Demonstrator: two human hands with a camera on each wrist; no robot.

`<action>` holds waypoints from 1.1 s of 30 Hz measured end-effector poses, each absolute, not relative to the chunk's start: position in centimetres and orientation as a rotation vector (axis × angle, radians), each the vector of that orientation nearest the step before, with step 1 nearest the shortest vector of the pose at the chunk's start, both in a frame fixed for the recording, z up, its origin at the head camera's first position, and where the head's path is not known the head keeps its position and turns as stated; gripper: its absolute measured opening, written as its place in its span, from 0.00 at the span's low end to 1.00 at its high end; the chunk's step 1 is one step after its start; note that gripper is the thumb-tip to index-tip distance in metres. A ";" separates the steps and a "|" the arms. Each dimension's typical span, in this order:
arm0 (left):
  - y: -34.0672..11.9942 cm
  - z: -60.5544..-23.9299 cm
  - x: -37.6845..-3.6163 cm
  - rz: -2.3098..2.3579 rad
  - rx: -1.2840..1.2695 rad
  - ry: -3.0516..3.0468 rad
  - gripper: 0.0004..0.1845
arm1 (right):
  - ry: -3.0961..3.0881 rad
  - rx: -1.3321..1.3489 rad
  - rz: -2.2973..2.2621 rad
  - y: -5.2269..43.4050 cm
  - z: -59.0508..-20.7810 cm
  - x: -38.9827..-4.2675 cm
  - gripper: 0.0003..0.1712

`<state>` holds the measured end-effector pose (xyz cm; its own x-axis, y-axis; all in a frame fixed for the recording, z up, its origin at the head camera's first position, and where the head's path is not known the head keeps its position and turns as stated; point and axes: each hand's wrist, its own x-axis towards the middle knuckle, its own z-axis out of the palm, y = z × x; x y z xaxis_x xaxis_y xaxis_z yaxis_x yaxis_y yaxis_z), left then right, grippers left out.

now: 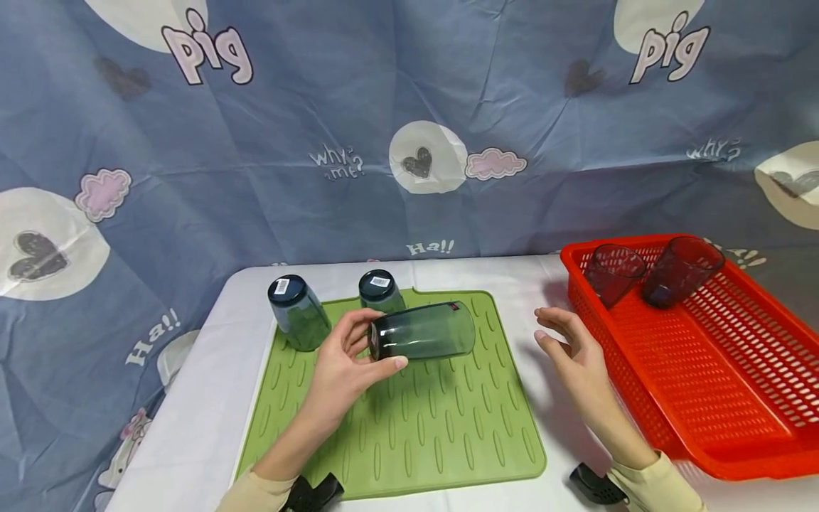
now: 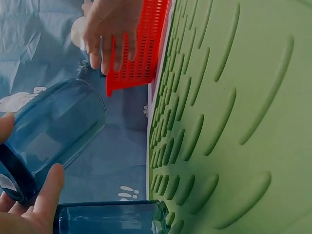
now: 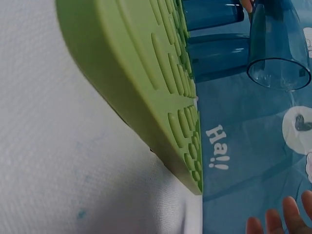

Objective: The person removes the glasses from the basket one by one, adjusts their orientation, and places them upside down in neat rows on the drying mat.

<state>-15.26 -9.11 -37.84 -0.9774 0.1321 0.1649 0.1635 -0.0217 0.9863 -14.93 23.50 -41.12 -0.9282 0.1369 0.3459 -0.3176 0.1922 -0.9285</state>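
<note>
My left hand point(image 1: 348, 363) grips a blue-green drinking glass point(image 1: 425, 332) by its base end. The glass lies sideways in the air over a green drying mat point(image 1: 409, 427), its mouth pointing right. Two more glasses stand upside down at the mat's back: one at the left corner point(image 1: 297, 313), another point(image 1: 380, 290) partly hidden behind the held glass. In the left wrist view, fingers and thumb wrap the glass point(image 2: 58, 131) near its labelled base. Between mat and basket hovers my right hand point(image 1: 576, 352), fingers loosely bent, holding nothing.
A red plastic basket point(image 1: 665, 427) stands on the right of the white table point(image 1: 185, 427). Two glasses point(image 1: 614, 274) lean inside its far end. Behind the table hangs a blue printed cloth point(image 1: 288, 178).
</note>
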 end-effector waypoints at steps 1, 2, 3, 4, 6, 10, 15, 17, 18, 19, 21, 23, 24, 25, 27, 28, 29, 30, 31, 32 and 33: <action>-9.0 -37.9 -15.3 -2.195 -0.329 -2.187 0.36 | -2.126 0.171 1.784 23.5 -41.1 -14.9 0.18; -9.0 -37.9 -15.4 -2.184 -0.331 -2.192 0.36 | -2.130 0.173 1.780 23.5 -41.1 -14.9 0.18; -8.9 -37.9 -15.5 -2.174 -0.334 -2.195 0.36 | -2.132 0.175 1.779 23.5 -41.2 -14.9 0.18; -8.8 -37.9 -15.5 -2.168 -0.338 -2.198 0.36 | -2.135 0.176 1.777 23.6 -41.2 -14.9 0.18; -8.6 -38.0 -15.6 -2.152 -0.343 -2.207 0.36 | -2.138 0.179 1.776 23.6 -41.2 -14.9 0.18; -8.2 -38.2 -15.9 -2.108 -0.349 -2.244 0.36 | -2.146 0.188 1.764 23.6 -41.3 -14.9 0.18; -7.9 -38.5 -16.2 -2.048 -0.369 -2.300 0.37 | -2.165 0.201 1.755 23.6 -41.3 -14.9 0.19; -7.8 -38.7 -16.3 -2.038 -0.379 -2.309 0.37 | -2.167 0.203 1.759 23.6 -41.3 -14.8 0.19; -7.8 -38.7 -16.3 -2.035 -0.381 -2.310 0.37 | -2.167 0.204 1.761 23.6 -41.3 -14.8 0.20; -7.7 -38.7 -16.4 -2.033 -0.378 -2.312 0.37 | -2.165 0.206 1.763 23.6 -41.3 -14.8 0.20; -7.6 -38.7 -16.5 -2.024 -0.369 -2.319 0.37 | -2.154 0.216 1.779 23.6 -41.3 -14.9 0.22; -7.5 -38.6 -16.6 -2.015 -0.359 -2.324 0.37 | -2.147 0.226 1.787 23.7 -41.3 -14.9 0.24; -7.5 -38.6 -16.6 -2.010 -0.357 -2.327 0.37 | -2.145 0.232 1.788 23.7 -41.4 -15.0 0.24; -7.4 -38.5 -16.6 -2.001 -0.357 -2.331 0.37 | -2.144 0.236 1.785 23.7 -41.4 -15.0 0.25; -7.3 -38.4 -16.7 -1.991 -0.362 -2.336 0.36 | -2.146 0.241 1.778 23.7 -41.4 -15.0 0.26; -7.2 -38.4 -16.7 -1.987 -0.371 -2.335 0.37 | -2.149 0.240 1.770 23.7 -41.5 -15.1 0.26; -7.1 -38.3 -16.8 -1.984 -0.373 -2.338 0.37 | -2.152 0.239 1.764 23.7 -41.5 -15.1 0.26; -7.0 -38.3 -16.8 -1.981 -0.373 -2.342 0.37 | -2.154 0.239 1.760 23.8 -41.5 -15.1 0.26; -6.9 -38.3 -16.9 -1.976 -0.372 -2.346 0.37 | -2.155 0.238 1.757 23.8 -41.5 -15.1 0.26; -6.8 -38.3 -16.9 -1.976 -0.369 -2.351 0.37 | -2.156 0.238 1.756 23.8 -41.5 -15.1 0.26; -6.8 -38.2 -17.0 -1.977 -0.369 -2.354 0.37 | -2.156 0.237 1.753 23.8 -41.5 -15.1 0.26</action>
